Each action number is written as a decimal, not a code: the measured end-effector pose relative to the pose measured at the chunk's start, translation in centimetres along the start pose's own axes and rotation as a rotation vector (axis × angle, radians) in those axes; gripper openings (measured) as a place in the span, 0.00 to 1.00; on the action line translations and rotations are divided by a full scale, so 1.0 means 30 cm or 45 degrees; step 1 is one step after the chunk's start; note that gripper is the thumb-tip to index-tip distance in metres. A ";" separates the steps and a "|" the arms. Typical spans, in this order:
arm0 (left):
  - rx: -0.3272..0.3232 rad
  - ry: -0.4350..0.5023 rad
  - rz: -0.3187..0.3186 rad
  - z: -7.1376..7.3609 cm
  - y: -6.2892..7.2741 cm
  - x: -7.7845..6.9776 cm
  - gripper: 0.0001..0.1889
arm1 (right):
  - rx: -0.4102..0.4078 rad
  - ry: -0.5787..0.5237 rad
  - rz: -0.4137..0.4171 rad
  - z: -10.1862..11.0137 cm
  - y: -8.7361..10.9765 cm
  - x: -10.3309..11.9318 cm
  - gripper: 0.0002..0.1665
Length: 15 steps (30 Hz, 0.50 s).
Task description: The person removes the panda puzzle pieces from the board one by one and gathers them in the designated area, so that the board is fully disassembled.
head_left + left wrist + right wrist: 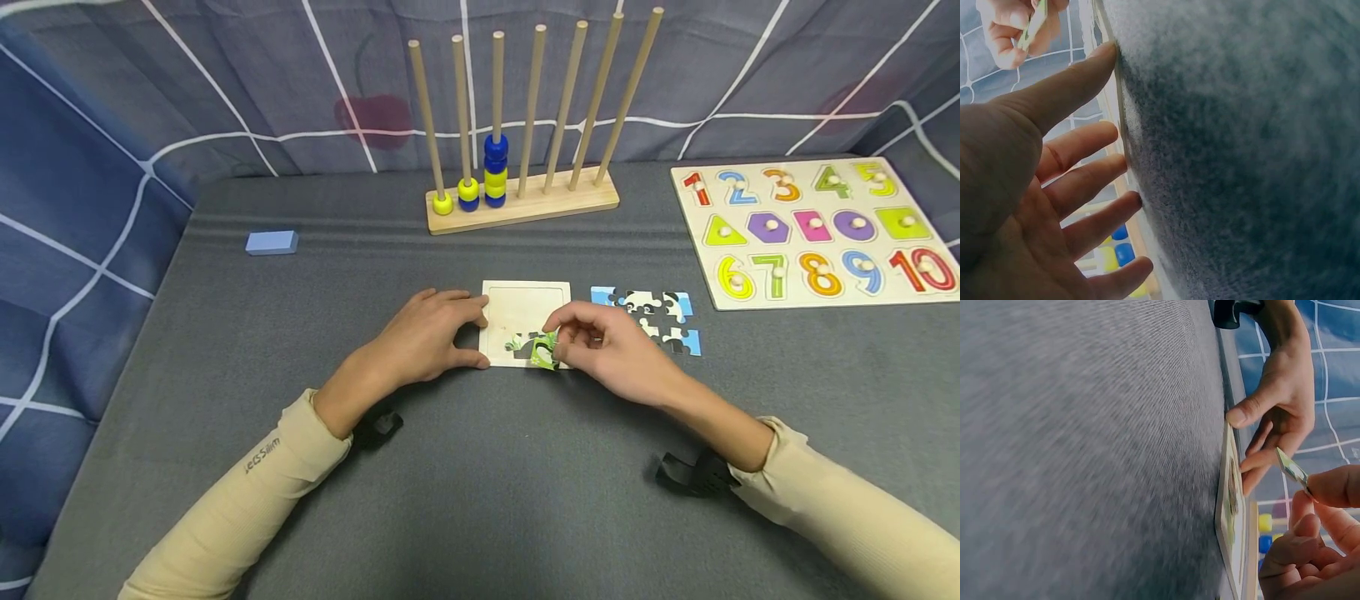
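Observation:
My left hand point(431, 337) touches the left edge of a small square wooden puzzle tray point(517, 307), thumb near its lower corner and fingers extended along the side. Between thumb and fingertips, my right hand point(618, 354) pinches a green jigsaw piece point(543, 353) over the tray's lower right part. The right wrist view shows this piece point(1291, 467) tilted and raised off the tray. Green and dark pieces point(517, 342) show in the tray's lower part. Just right of the tray lie several loose panda jigsaw pieces point(677, 305), with blue, black and white on them; my right hand partly hides them.
A wooden peg stand point(525, 208) with yellow and blue beads on three rods stands at the back. Far right lies a number and shape board point(813, 237) with knobbed pieces. On the left sits a blue block point(272, 242). Patterned cloth hangs behind the grey table point(480, 500).

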State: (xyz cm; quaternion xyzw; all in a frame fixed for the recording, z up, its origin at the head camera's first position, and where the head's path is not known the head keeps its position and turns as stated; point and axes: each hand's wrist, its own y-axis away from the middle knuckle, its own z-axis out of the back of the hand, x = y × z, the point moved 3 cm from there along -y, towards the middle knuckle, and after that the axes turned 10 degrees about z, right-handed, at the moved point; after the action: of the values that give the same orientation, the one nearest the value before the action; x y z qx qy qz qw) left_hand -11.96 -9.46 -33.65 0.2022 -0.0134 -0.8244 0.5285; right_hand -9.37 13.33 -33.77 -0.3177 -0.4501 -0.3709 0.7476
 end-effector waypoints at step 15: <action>0.014 -0.012 0.006 0.000 0.002 -0.001 0.25 | 0.016 0.089 0.019 0.104 0.134 -0.032 0.09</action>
State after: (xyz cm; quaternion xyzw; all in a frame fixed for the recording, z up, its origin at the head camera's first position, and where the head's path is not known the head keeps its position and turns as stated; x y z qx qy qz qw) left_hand -11.91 -9.46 -33.61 0.2011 -0.0210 -0.8241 0.5292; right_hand -7.65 18.21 -33.97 -0.3033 -0.4234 -0.3734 0.7677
